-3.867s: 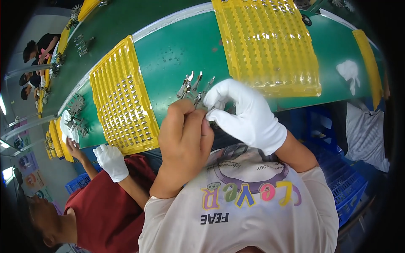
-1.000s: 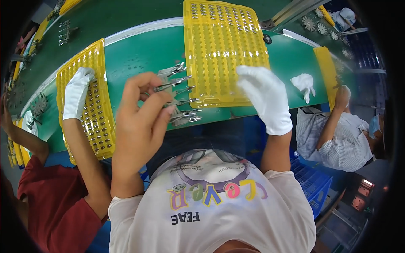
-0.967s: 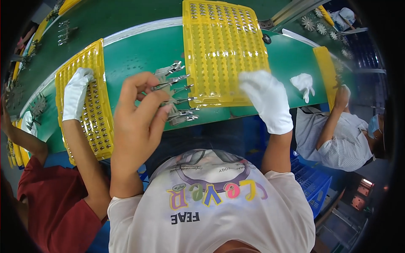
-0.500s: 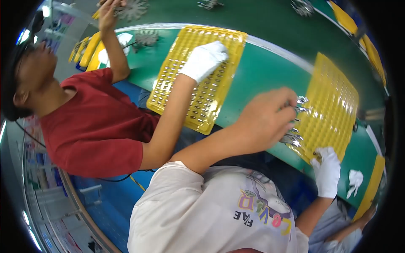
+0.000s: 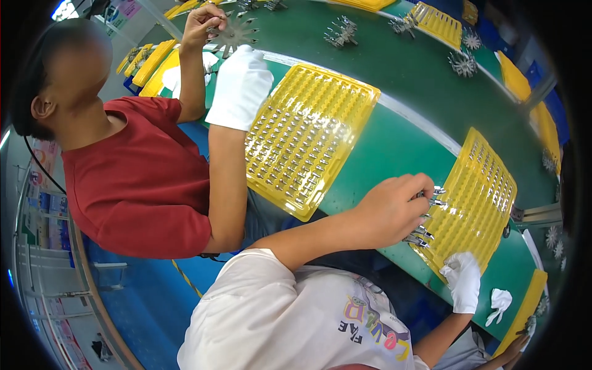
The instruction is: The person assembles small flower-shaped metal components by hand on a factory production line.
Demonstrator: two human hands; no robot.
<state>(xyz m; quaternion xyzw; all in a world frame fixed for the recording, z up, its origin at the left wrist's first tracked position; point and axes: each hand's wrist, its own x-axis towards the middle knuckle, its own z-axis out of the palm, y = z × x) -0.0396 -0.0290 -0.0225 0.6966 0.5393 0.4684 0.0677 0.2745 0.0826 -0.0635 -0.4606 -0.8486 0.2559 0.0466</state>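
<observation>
My bare left hand (image 5: 398, 206) is closed around a cluster of small shiny metal pieces (image 5: 422, 235) that stick out past its fingers, beside the left edge of a yellow plastic tray (image 5: 475, 203). The hand hides the middle of the cluster. My right hand (image 5: 462, 271), in a white glove, is at the tray's near edge with its fingers pinched together; what they hold, if anything, is hidden. Rows of small metal parts (image 5: 484, 154) sit in the tray's far end, and its middle shows bare yellow pockets.
On my left, a person in a red shirt (image 5: 135, 172) holds a grey star-shaped disc (image 5: 233, 32), with a gloved hand (image 5: 240, 89) beside it. Another yellow tray (image 5: 336, 80) with metal parts lies near them. Spiky metal clusters (image 5: 341, 32) rest on the dark green belt (image 5: 394, 68). A white glove (image 5: 499, 302) lies right.
The view has shifted, so trays and hands sit lower. The other person's gloved hand has left their tray for the star-shaped disc. My hands stay by the right tray.
</observation>
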